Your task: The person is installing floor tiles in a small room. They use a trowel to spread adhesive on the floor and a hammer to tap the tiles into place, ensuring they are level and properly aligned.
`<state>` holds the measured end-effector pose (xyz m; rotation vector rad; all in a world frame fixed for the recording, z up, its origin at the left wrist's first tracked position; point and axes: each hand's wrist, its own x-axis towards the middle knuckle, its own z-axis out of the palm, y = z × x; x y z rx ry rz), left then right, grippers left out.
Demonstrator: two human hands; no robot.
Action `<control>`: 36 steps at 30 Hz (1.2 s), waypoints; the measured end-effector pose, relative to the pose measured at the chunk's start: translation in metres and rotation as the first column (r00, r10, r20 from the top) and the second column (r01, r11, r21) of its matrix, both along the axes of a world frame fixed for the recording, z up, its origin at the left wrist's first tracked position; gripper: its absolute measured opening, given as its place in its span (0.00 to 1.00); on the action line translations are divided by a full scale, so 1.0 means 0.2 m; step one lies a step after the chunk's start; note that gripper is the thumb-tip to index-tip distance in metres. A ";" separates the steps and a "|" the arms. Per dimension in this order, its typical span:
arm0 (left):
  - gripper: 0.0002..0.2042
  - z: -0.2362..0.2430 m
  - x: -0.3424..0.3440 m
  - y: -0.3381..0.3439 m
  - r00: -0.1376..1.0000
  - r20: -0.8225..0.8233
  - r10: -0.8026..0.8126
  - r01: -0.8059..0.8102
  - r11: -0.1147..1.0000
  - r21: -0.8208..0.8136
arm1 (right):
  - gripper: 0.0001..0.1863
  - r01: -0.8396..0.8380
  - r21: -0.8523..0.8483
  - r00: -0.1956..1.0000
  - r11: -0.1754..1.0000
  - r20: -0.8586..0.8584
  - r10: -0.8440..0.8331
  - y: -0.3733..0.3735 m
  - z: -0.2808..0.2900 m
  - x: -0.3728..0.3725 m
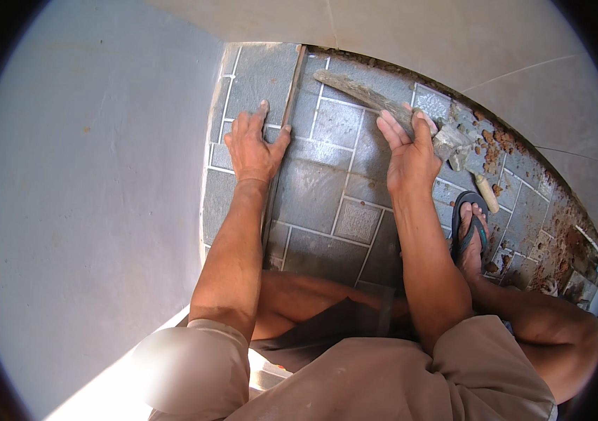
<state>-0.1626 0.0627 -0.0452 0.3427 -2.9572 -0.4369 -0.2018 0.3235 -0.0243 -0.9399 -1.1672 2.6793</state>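
Observation:
My left hand lies on the grey patterned tiles beside the pale wall, its fingers spread and holding nothing. The thumb touches or rests right by a long, thin dark strip that runs along the tiles; I cannot tell whether it is a bar or a raised edge. To the right, my right hand is turned partly palm up and grips one end of a rough, worn piece of wood. The wood slants up and left above the tiles, its far end pointing toward the strip.
Broken grey chunks and reddish soil crumbs lie to the right. A short, pale wooden handle rests near my sandalled foot. The pale wall bounds the left side, and a larger beige surface borders the far edge.

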 end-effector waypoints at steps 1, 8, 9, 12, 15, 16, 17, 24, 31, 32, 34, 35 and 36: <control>0.35 0.00 0.00 0.00 1.000 0.002 0.000 0.000 1.000 0.001 | 0.13 -0.011 -0.005 1.000 1.000 0.005 0.011 -0.01 0.01 -0.01; 0.34 0.01 0.00 0.01 1.000 0.021 0.014 -0.015 0.999 0.029 | 0.13 0.025 -0.034 0.999 0.999 0.020 -0.024 0.00 0.02 -0.03; 0.34 0.02 0.00 0.01 1.000 0.024 0.017 -0.018 1.000 0.021 | 0.14 -0.012 -0.046 1.000 0.999 -0.006 0.011 0.00 0.01 -0.03; 0.34 0.02 0.00 0.00 1.000 0.023 0.018 -0.018 1.000 0.015 | 0.14 -0.030 -0.038 0.999 0.999 -0.011 0.030 0.00 0.02 -0.03; 0.35 0.02 0.00 0.00 1.000 0.017 0.013 -0.013 0.999 0.037 | 0.14 0.043 -0.021 0.999 0.999 0.024 -0.043 0.02 0.03 -0.05; 0.35 0.03 0.00 0.01 1.000 0.015 0.011 -0.011 0.999 0.048 | 0.14 0.076 -0.016 0.997 0.997 0.037 -0.075 0.02 0.03 -0.05; 0.35 0.02 0.00 0.00 1.000 0.013 0.011 -0.012 0.999 0.038 | 0.14 0.029 -0.034 0.999 0.999 0.024 -0.028 0.02 0.01 -0.05; 0.35 0.01 0.00 -0.01 1.000 0.011 0.011 -0.011 0.999 0.038 | 0.15 0.060 -0.054 0.997 0.997 0.059 -0.056 0.02 -0.04 -0.07; 0.35 0.02 0.01 -0.01 0.999 0.030 0.018 -0.020 0.999 0.043 | 0.14 0.053 -0.076 0.998 0.996 0.025 -0.051 0.01 -0.06 -0.09; 0.35 0.02 0.00 -0.01 1.000 0.021 0.013 -0.014 0.999 0.040 | 0.15 0.033 -0.091 0.999 0.995 0.007 -0.032 0.02 -0.08 -0.09; 0.35 0.01 0.00 0.00 1.000 0.004 0.001 -0.001 0.999 0.033 | 0.15 -0.008 -0.119 1.000 0.993 -0.030 0.004 0.01 -0.14 -0.11; 0.35 0.01 0.00 -0.01 1.000 0.006 0.005 -0.005 1.000 0.029 | 0.16 -0.021 -0.106 1.000 0.994 -0.025 0.018 0.01 -0.12 -0.11; 0.34 0.00 0.00 -0.02 1.000 0.008 0.008 -0.008 1.000 0.025 | 0.17 -0.034 -0.092 0.999 0.995 -0.019 0.032 0.01 -0.10 -0.11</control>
